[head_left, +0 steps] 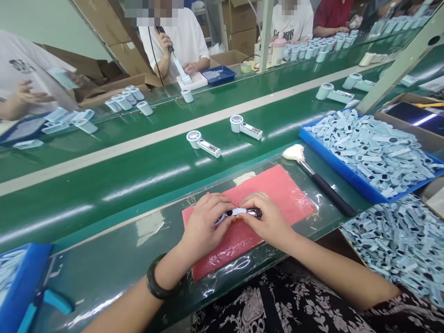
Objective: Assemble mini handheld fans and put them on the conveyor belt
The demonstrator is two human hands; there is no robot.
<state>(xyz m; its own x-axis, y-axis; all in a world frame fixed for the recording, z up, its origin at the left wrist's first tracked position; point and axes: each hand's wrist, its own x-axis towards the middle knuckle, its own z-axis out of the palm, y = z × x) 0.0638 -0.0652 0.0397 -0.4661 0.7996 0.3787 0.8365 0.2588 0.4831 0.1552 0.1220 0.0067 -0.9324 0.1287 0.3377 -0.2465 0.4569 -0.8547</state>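
Observation:
My left hand [204,222] and my right hand [265,217] meet over a red foam mat [284,189] on the bench edge. Between them they grip a small light blue device [237,212] with a dark round end under my right fingers. Most of the device is hidden by my fingers. A dark bangle sits on my left wrist.
Two assembled devices [204,142] [244,127] lie on the green conveyor belt [138,171]. A brush [317,175] lies right of the mat. A blue tray [347,171] and a box hold several light blue parts [374,148]. Other people work across the belt.

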